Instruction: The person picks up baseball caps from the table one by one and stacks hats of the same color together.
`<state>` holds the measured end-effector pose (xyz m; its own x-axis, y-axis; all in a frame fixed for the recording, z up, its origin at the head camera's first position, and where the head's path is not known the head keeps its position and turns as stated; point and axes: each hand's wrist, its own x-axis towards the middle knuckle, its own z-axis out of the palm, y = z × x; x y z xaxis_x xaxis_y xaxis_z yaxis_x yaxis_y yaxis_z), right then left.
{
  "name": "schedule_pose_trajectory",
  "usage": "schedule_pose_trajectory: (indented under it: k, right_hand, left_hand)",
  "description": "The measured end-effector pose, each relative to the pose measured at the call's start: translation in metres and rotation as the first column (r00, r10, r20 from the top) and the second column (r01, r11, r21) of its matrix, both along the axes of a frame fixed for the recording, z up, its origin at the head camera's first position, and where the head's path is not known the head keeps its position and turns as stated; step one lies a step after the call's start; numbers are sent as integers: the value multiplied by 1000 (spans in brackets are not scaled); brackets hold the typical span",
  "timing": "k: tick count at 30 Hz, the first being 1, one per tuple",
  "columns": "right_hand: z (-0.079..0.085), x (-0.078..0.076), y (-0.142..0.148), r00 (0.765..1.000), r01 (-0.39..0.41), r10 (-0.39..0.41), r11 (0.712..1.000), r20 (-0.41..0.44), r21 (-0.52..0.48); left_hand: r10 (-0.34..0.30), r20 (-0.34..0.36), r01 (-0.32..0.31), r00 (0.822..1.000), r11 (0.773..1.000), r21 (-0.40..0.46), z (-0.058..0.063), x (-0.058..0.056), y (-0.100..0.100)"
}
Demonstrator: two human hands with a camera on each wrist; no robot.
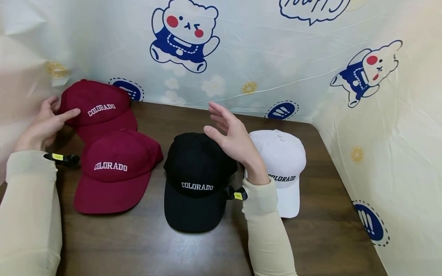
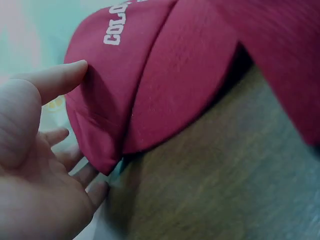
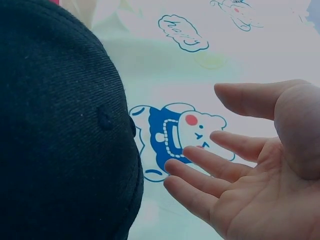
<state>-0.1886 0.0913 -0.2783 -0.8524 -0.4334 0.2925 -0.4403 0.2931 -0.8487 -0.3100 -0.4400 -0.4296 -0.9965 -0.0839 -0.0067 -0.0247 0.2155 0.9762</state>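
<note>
At the far left, my left hand [image 1: 43, 122] straddles the side of a maroon cap [image 1: 98, 100] lettered COLORADO. In the left wrist view its thumb [image 2: 65, 80] lies over the cap's front, and the other fingers reach past the edge, loosely spread. Whether the thumb presses the cloth cannot be told. A second maroon cap [image 1: 114, 168] sits nearer, overlapping the first one's brim. Above the back right of a black cap [image 1: 198, 165], my right hand [image 1: 235, 138] is held with fingers extended, and the right wrist view shows nothing in it. A white cap [image 1: 281, 153] is partly hidden behind that arm.
All the caps rest on a dark brown wooden table [image 1: 331, 237]. A pale sheet [image 1: 262, 57] printed with bears hangs along the back and right edges. Similar pale sheeting borders the left side, close to the left arm.
</note>
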Motion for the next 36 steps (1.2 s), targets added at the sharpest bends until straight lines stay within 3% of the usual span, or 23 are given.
schedule_pose_trajectory:
  k: [4,6,7,13,22,28,36]
  right_hand:
    - [0,-1,1,1000,-1,1,1000,-6,7]
    - [0,-1,1,1000,-7,7,1000,-12,5]
    - [0,-1,0,1000,-9,9,1000,-14,5]
    - [0,-1,0,1000,-13,13,1000,-15,0]
    - [0,-1,0,1000,-17,17,1000,-19,-10]
    - [-1,-1,0,1000,-19,19,1000,-17,-6]
    - [-1,-1,1,1000,-16,15,1000,-16,-1]
  left_hand:
    - [-4,25,5,1000,999,-47,0,-2,-4]
    - [-7,79,19,997,987,-158,1,1,-6]
    - [-16,97,33,995,985,-170,0,2,-7]
    - [-110,100,124,989,981,-149,-2,-1,-9]
    - [-161,91,172,983,977,-128,-2,0,-7]
    - [-177,125,194,976,971,-139,-3,3,-6]
    - [-277,129,292,952,949,-119,0,0,0]
